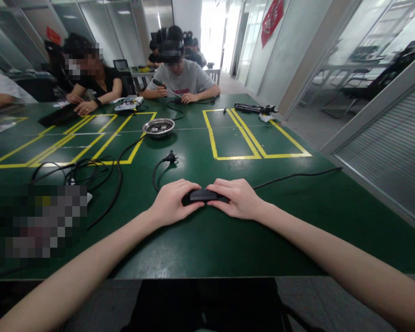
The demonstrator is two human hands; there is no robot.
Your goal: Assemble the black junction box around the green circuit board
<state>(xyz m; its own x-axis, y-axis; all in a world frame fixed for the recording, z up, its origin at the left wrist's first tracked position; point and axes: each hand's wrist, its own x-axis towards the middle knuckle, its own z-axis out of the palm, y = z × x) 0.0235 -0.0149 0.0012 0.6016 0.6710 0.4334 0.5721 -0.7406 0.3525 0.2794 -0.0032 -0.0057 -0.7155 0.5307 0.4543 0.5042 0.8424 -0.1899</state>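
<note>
Black power adapter [203, 196] is held just above or on the near middle part of the green table [200, 249]; whether the tabletop is touched by it cannot be told. Its left end is pinched between the thumb and fingers of the left hand [173, 201], and its right end is clamped in the same way by the right hand [237, 198]. The two hands are set close together, fingertips facing. At near left, a white-edged object is mostly hidden by pixelation. Beyond it, a tangle of black cables [90, 171] is spread over the table. A black cord [297, 175] is stretched rightward from behind the right hand, while a shorter cord [154, 177] is curved from the left hand to a black plug [171, 157], laid just beyond the hands. How the cords are joined to the adapter is covered by the fingers. Farther off, rectangles are marked in yellow tape [235, 157] on the left and right. Small metal parts [161, 128] are held in a steel bowl [147, 133], left of centre. At far right, a black folded stand [254, 109] is laid down. At the far edge, a screwdriver [159, 84] is held by a person in a grey shirt [190, 78]; at far left, a dark item [57, 115] is handled by a person in a black top [107, 80].
</note>
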